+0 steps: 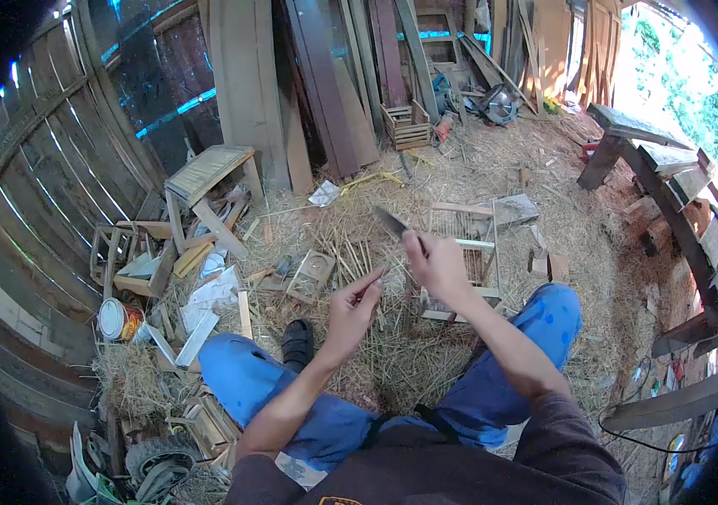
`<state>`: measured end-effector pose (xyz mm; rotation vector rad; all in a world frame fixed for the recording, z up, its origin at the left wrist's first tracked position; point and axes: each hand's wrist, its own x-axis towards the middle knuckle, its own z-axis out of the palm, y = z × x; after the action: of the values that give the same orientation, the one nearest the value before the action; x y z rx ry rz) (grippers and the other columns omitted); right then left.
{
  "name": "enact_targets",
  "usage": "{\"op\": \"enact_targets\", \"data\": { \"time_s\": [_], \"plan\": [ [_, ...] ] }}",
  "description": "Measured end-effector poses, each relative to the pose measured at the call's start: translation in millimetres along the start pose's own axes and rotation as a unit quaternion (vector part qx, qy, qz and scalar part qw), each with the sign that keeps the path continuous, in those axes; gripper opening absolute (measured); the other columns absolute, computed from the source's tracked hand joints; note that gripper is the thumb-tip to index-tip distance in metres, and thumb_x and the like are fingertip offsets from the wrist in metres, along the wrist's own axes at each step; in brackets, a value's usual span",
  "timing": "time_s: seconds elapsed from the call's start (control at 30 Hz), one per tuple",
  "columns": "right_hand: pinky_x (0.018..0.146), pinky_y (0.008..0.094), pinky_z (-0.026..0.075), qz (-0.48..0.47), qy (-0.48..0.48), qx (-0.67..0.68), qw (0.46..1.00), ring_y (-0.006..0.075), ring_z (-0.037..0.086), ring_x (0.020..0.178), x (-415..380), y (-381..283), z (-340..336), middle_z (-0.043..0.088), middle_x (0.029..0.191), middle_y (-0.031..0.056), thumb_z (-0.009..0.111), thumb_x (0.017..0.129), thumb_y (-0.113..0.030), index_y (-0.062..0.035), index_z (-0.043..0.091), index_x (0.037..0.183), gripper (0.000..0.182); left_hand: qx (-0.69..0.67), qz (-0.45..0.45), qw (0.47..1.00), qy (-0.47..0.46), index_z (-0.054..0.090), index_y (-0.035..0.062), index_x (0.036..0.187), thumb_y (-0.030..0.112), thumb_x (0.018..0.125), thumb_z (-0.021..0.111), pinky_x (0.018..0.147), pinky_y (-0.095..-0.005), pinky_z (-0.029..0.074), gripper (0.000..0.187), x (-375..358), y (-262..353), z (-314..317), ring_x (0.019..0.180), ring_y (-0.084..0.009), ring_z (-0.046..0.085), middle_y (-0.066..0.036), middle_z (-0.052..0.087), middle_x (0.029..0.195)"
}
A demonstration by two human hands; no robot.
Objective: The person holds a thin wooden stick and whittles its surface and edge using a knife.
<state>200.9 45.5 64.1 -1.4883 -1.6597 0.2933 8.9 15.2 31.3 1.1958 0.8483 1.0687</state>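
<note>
We sat over a straw-strewn floor [582, 215], on which a slatted wooden frame [477, 245] rested in front of us. Thin sticks [349, 259] lay scattered left of the frame. Our right hand [439, 268] was raised across the frame's left side, fingers wrapped firmly around a handle; our left hand [354, 310] was raised left of the frame, its fingertips pinched together. The right fingers gripped a knife [392, 223], its blade pointing away beyond the frame's left side. The left fingers held a thin sliver [385, 271], left of the frame, too small to make out fully.
</note>
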Motion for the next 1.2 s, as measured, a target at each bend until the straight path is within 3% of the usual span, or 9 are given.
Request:
{"op": "enact_targets", "data": {
  "time_s": [0.23, 0.33, 0.5, 0.7, 0.8, 0.93, 1.03, 1.13, 1.2],
  "plan": [
    [0.054, 0.0481, 0.051, -0.076, -0.035, -0.057, 0.995, 0.042, 0.064, 0.056, -16, -17, -2, 0.061, 0.061, 0.0229, 0.054, 0.102, -0.037, -0.0009, 0.068, 0.078, 0.045, -0.005, -0.009, 1.0, 0.015, 0.064, 0.0036, 0.133, 0.018, 0.103, 0.06, 0.049, -0.0204, 0.027, 0.033, 0, 2, 0, 0.058, 0.0007, 0.036, 0.01, 0.05, 0.075],
    [0.055, 0.0488, 0.051, 0.024, -0.023, -0.001, 0.999, 0.0424, 0.064, 0.058, 5, -1, -6, 0.062, 0.062, 0.0231, 0.056, 0.1, -0.038, -0.0019, 0.07, 0.081, 0.043, 0.019, -0.006, 1.0, 0.007, 0.064, 0.0028, 0.133, 0.018, 0.103, 0.06, 0.05, -0.0205, 0.028, 0.034, -1, 6, 1, 0.058, 0.0006, 0.037, 0.009, 0.051, 0.075],
    [0.059, 0.0504, 0.052, -0.061, -0.074, -0.024, 0.995, 0.0438, 0.065, 0.061, -21, -6, 6, 0.062, 0.064, 0.0249, 0.056, 0.1, -0.037, -0.0021, 0.07, 0.085, 0.041, 0.024, -0.011, 1.0, 0.009, 0.063, 0.0017, 0.133, 0.018, 0.103, 0.06, 0.05, -0.0203, 0.029, 0.035, -3, 2, 3, 0.059, 0.0005, 0.039, 0.009, 0.051, 0.074],
    [0.062, 0.0537, 0.052, 0.048, -0.066, 0.045, 0.996, 0.0459, 0.065, 0.064, -4, -11, -11, 0.062, 0.064, 0.0259, 0.057, 0.099, -0.041, -0.001, 0.068, 0.082, 0.045, 0.039, 0.009, 0.999, 0.0, 0.063, 0.0032, 0.133, 0.02, 0.103, 0.06, 0.048, -0.0216, 0.028, 0.035, -2, -5, 2, 0.057, -0.0013, 0.038, 0.007, 0.05, 0.074],
    [0.061, 0.0519, 0.052, -0.017, -0.074, -0.037, 0.996, 0.0454, 0.065, 0.063, -23, -10, 6, 0.062, 0.064, 0.025, 0.057, 0.098, -0.044, -0.0011, 0.068, 0.081, 0.047, 0.027, -0.009, 1.0, 0.002, 0.061, 0.0015, 0.135, 0.019, 0.103, 0.058, 0.049, -0.0203, 0.03, 0.036, -2, -4, 1, 0.059, -0.0006, 0.04, 0.005, 0.054, 0.077],
    [0.05, 0.0408, 0.047, -0.038, -0.097, -0.051, 0.993, 0.0333, 0.061, 0.05, -14, -12, -3, 0.058, 0.056, 0.0175, 0.068, 0.094, -0.04, -0.0019, 0.071, 0.084, 0.04, -0.068, -0.071, 0.995, -0.014, 0.055, 0.0004, 0.141, 0.014, 0.102, 0.053, 0.05, -0.0194, 0.032, 0.042, -3, 2, -3, 0.059, -0.0011, 0.041, 0.002, 0.057, 0.08],
    [0.05, 0.0393, 0.047, -0.042, -0.094, -0.029, 0.994, 0.0306, 0.06, 0.048, -18, -6, -3, 0.059, 0.058, 0.0167, 0.073, 0.091, -0.041, -0.0024, 0.074, 0.09, 0.039, -0.022, -0.092, 0.995, -0.035, 0.05, 0.0007, 0.145, 0.013, 0.1, 0.05, 0.051, -0.0193, 0.033, 0.046, -6, 2, -2, 0.06, -0.0018, 0.04, 0.001, 0.059, 0.081],
    [0.05, 0.0383, 0.047, -0.041, -0.108, -0.012, 0.993, 0.0254, 0.06, 0.047, -19, -11, -8, 0.06, 0.057, 0.0134, 0.072, 0.093, -0.037, -0.0025, 0.075, 0.096, 0.034, 0.017, -0.054, 0.998, -0.031, 0.052, 0.0039, 0.144, 0.013, 0.1, 0.049, 0.054, -0.0204, 0.032, 0.046, -5, -1, 3, 0.061, -0.0035, 0.037, 0.001, 0.057, 0.083],
    [0.055, 0.044, 0.05, -0.018, -0.12, 0.02, 0.992, 0.0357, 0.064, 0.057, -16, -5, -6, 0.062, 0.062, 0.0195, 0.07, 0.093, -0.042, 0.0005, 0.073, 0.09, 0.042, -0.036, -0.031, 0.997, -0.058, 0.05, 0.0019, 0.146, 0.01, 0.101, 0.049, 0.054, -0.019, 0.033, 0.045, -4, 1, 2, 0.061, -0.0017, 0.038, -0.002, 0.061, 0.09]
  ]
}}
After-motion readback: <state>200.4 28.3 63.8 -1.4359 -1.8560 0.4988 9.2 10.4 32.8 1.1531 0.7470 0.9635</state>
